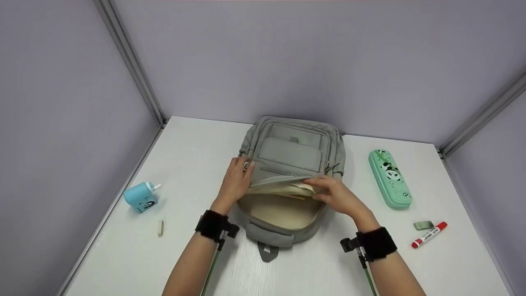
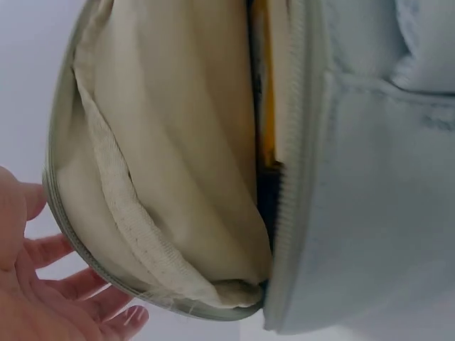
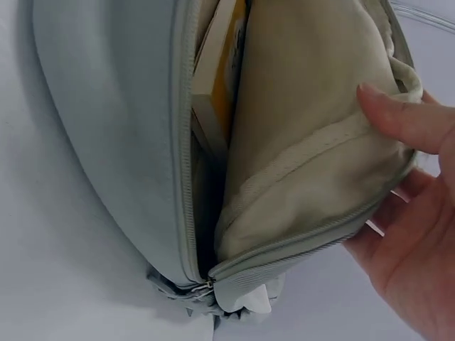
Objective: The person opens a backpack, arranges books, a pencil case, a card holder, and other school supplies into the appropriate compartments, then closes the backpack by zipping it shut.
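Note:
A grey backpack (image 1: 289, 154) lies on the table with its main compartment unzipped and the front flap raised, showing a beige lining (image 2: 156, 106). My right hand (image 1: 339, 195) pinches the flap's edge; in the right wrist view its thumb (image 3: 398, 117) lies on the lining, with the other fingers behind the flap. My left hand (image 1: 236, 179) is at the flap's other side; in the left wrist view its fingers (image 2: 78, 284) are loosely extended along the outside of the edge. Inside the compartment stands a book with a yellow cover (image 3: 227, 64), partly hidden.
On the left of the white table (image 1: 197, 156) are a blue panda-print bottle (image 1: 141, 197) with a white tip and a small pale eraser-like block (image 1: 160, 228). To the right lie a green panda pencil case (image 1: 390, 179), a small green block (image 1: 423, 225) and a red-capped marker (image 1: 429, 235).

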The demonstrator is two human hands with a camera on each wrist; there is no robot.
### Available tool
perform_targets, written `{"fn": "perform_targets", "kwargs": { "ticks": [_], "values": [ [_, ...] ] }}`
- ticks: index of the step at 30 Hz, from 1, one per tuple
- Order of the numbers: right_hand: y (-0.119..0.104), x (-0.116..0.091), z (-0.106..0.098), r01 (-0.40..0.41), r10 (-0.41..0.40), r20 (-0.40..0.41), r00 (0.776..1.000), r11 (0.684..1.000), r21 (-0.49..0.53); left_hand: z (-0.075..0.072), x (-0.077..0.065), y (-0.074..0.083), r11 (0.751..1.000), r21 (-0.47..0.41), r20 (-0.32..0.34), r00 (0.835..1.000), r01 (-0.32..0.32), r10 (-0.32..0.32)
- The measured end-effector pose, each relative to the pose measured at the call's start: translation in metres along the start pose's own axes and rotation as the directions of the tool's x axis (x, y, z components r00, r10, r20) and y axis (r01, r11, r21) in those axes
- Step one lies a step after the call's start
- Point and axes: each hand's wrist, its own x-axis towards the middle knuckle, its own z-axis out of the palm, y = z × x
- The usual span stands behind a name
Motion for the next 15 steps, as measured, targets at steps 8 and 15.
{"fn": "perform_targets", "kwargs": {
  "ticks": [8,15],
  "values": [
    [0.004,-0.015,0.013,-0.006,0.006,0.043,0.999,1.0,0.022,0.014,-0.008,-0.021,0.98,0.143,0.182,0.977,-0.136,0.109],
    [0.008,-0.023,0.02,0.028,-0.035,0.121,0.992,0.998,0.054,0.025,-0.022,-0.033,0.941,0.271,0.337,0.935,-0.205,0.107]
  ]
}}
